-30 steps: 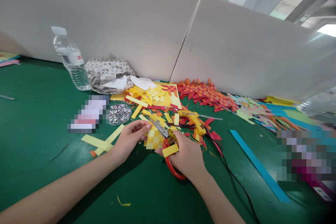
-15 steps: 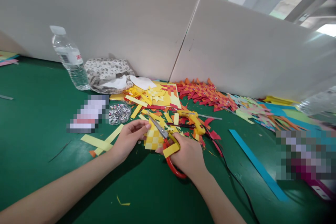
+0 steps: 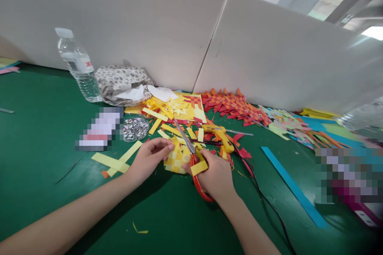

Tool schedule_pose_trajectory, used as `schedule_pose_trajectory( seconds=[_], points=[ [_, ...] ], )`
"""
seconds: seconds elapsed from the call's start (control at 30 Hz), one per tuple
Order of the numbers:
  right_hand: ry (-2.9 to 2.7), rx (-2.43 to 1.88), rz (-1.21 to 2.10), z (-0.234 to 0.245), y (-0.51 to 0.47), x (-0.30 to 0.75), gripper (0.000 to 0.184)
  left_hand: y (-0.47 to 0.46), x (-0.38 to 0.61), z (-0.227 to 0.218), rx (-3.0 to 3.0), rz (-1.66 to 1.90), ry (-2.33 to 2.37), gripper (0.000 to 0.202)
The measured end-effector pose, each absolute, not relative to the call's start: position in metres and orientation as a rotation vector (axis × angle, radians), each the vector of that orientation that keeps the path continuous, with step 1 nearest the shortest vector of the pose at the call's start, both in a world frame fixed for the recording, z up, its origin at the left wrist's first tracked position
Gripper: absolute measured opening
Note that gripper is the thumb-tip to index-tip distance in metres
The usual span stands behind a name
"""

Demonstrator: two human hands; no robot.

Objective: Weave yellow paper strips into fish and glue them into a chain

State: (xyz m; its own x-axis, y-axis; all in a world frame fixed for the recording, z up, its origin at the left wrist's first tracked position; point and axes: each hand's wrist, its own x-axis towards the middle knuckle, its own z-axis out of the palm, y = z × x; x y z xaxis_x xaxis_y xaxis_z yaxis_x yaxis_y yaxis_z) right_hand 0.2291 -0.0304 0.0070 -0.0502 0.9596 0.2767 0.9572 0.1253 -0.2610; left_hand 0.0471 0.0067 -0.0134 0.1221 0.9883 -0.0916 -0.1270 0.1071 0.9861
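Note:
My left hand (image 3: 154, 154) pinches the upper left edge of a yellow checkered woven paper piece (image 3: 176, 161) with pointed strip ends. In my right hand (image 3: 215, 173) are scissors (image 3: 196, 171) with red handles, their metal blades pointing up and away over the piece. The blades look nearly closed. A short yellow paper strip lies across the scissor handle at my right fingers. Some right fingertips reach behind the handle to the edge of the woven piece; whether they grip it is hidden. Yellow, orange and red paper scraps lie just beyond both hands.
A yellow glue gun (image 3: 221, 137) with a black cord lies right of the scraps. Behind are a dish of googly eyes (image 3: 136, 128), a cloth bag (image 3: 124, 83), a water bottle (image 3: 78, 65) and red-orange woven fish (image 3: 233, 105). A blue strip (image 3: 295, 187) lies at right.
The scissors have moved slightly right and their blades have swung more upright, away from my left fingers. My left hand keeps its pinch on the woven piece, whose pointed top now shows.

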Motion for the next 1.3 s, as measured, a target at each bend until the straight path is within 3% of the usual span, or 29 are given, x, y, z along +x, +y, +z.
schedule_pose_trajectory(
  seconds=[0.37, 0.67, 0.93, 1.3],
  points=[
    [-1.846, -1.795, -0.107, 0.0051, -0.03, 0.2355, 0.038, 0.0095, 0.0456, -0.016, 0.907, 1.127, 1.073, 0.025],
    [-1.696, -1.838, 0.11, 0.0047, -0.0256, 0.2338, 0.029, 0.011, 0.0452, -0.0188, 0.878, 1.124, 1.064, 0.027],
    [-1.91, -1.841, -0.014, 0.0056, -0.0282, 0.2314, 0.033, 0.0112, 0.0452, -0.0198, 0.871, 1.122, 1.075, 0.025],
    [-2.099, -1.836, 0.06, 0.0036, -0.028, 0.2295, 0.033, 0.0081, 0.0462, -0.0165, 0.907, 1.095, 0.971, 0.023]
  ],
)
